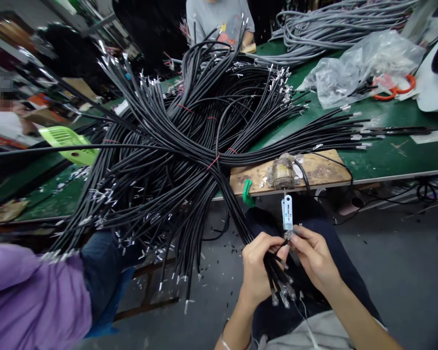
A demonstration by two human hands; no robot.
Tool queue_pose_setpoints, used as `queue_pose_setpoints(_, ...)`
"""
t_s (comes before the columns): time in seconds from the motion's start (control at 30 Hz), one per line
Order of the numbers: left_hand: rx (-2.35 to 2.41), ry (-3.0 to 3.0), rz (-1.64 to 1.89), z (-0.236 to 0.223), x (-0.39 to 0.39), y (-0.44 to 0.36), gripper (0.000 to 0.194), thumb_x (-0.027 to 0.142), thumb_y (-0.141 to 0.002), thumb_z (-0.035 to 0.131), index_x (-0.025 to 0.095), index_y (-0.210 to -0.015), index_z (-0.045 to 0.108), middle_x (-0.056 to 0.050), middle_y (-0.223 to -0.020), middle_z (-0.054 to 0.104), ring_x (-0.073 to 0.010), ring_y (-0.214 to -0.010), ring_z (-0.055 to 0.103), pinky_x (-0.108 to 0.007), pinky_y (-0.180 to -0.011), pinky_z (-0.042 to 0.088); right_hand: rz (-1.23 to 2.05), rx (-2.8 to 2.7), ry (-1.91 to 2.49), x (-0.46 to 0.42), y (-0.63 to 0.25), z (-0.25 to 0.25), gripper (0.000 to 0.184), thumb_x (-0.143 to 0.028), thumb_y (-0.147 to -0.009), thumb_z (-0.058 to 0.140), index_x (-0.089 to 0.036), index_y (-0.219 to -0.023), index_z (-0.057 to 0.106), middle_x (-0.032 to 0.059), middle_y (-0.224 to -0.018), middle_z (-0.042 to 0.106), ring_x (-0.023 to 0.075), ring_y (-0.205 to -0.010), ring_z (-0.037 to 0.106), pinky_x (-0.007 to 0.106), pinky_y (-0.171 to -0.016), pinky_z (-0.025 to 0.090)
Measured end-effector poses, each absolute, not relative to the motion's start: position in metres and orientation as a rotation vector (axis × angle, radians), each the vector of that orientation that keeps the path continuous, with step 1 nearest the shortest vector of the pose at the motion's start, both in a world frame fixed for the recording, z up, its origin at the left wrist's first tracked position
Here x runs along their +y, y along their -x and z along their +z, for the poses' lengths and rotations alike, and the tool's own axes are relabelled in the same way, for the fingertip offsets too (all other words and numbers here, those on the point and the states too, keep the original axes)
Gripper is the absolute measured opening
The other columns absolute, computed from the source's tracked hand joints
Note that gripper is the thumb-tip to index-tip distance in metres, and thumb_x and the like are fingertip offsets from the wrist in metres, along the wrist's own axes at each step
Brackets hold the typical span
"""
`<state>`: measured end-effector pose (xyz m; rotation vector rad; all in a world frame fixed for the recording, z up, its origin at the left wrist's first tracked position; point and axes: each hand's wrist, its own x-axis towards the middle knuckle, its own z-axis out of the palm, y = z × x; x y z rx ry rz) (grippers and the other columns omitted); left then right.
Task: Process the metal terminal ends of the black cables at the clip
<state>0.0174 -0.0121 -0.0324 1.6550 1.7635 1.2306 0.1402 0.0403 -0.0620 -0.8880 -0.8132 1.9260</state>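
My left hand [259,265] is closed around a bunch of black cables [237,206], whose stripped, silvery ends hang below it. Thumb and fingers of my right hand [316,257] pinch a silvery cable end [289,235], just under a light blue clothes-peg-like clip [287,213]. This clip sits on the shaft of a small taped motor [282,172]. The motor is fixed to a wooden board [324,167] at the table's front edge. A red tie [213,161] binds the cables further up. My fingers partly hide the cable end.
Large heaps of black cables [160,180] cover the left of the green table [387,155]. A green clamp [247,193], orange-handled scissors [394,90], a plastic bag [336,78] and grey cable coils [314,34] lie around. A person in purple [36,296] sits left; another [219,22] is opposite.
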Motion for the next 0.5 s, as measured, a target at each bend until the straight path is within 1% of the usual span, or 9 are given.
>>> queue_pose_setpoints(0.1,1.764,-1.659,1.227,-0.033,-0.011,-0.017,0.005,0.014,-0.083,0.061,0.016,-0.082,0.065,-0.002,-0.070,0.061,-0.0112,-0.059,0.056,-0.022,-0.057,0.044,1.922,-0.824,0.879,0.040,-0.141,-0.065,0.020,-0.036,-0.073,0.076,-0.018,-0.080,0.071,0.0029,-0.075,0.067,0.0153,-0.069,0.060,0.026,-0.067,0.049)
queue_pose_setpoints(0.33,1.759,-1.652,1.231,-0.037,-0.010,-0.017,0.005,0.014,-0.083,0.061,0.015,-0.083,0.065,-0.002,-0.070,0.060,-0.0111,-0.060,0.056,-0.022,-0.057,0.044,1.936,-0.859,0.893,0.039,-0.142,-0.070,0.019,-0.036,-0.076,0.073,-0.019,-0.082,0.069,0.0033,-0.079,0.068,0.0172,-0.075,0.062,0.028,-0.073,0.049)
queue_pose_setpoints(0.43,1.743,-1.677,1.228,-0.036,-0.011,-0.016,0.005,0.013,-0.083,0.061,0.015,-0.083,0.065,-0.002,-0.070,0.060,-0.0111,-0.060,0.056,-0.021,-0.058,0.044,1.898,-0.918,0.883,0.038,-0.143,-0.072,0.021,-0.039,-0.078,0.071,-0.018,-0.080,0.068,0.0033,-0.076,0.065,0.0159,-0.070,0.059,0.026,-0.067,0.048)
queue_pose_setpoints(0.5,1.718,-1.696,1.243,-0.035,-0.012,-0.015,0.005,0.013,-0.083,0.061,0.015,-0.084,0.065,-0.002,-0.071,0.061,-0.0110,-0.061,0.057,-0.021,-0.058,0.044,1.830,-1.081,0.883,0.044,-0.143,-0.080,0.030,-0.045,-0.086,0.059,-0.016,-0.079,0.067,0.0041,-0.072,0.063,0.0153,-0.065,0.057,0.026,-0.062,0.047)
